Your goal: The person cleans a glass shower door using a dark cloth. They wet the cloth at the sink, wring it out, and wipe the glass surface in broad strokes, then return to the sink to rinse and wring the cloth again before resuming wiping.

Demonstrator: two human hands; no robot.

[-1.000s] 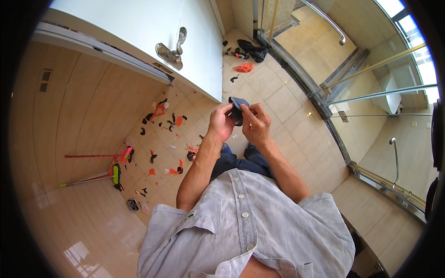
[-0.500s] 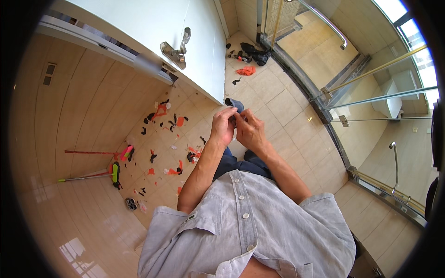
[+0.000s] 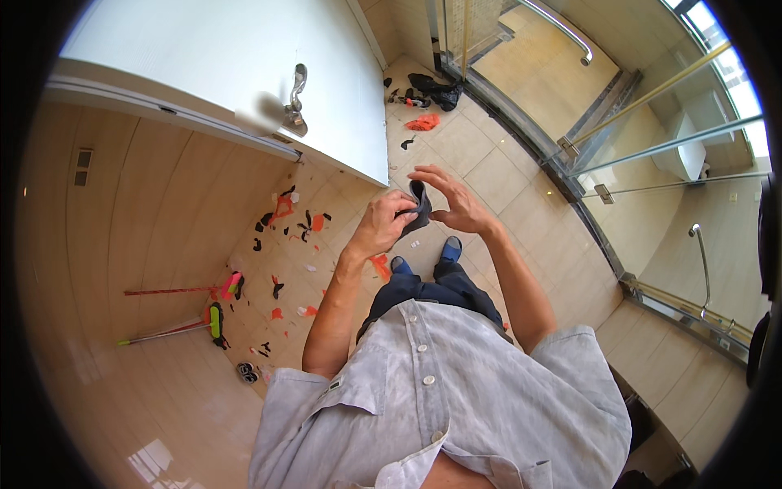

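A dark grey, soft-looking tube-shaped piece (image 3: 419,209) hangs in front of me with its open mouth toward the top; its exact kind I cannot make out. My left hand (image 3: 380,225) pinches its left side near the rim, thumb against the side facing me. On the other side, my right hand (image 3: 463,205) is open, fingers spread, beside the piece and not gripping it. Below the hands my feet show in blue footwear (image 3: 450,249).
A white door (image 3: 204,57) with a metal handle (image 3: 296,98) stands at left. Orange and black scraps (image 3: 283,204) litter the floor. A pink broom (image 3: 230,285) and green broom (image 3: 216,322) lean left. Black bags (image 3: 440,91) lie ahead; a glass shower enclosure (image 3: 643,163) stands right.
Before, both hands pinched the piece together. Now the right hand has let go and spread its fingers, while the left holds the piece, and more of it shows.
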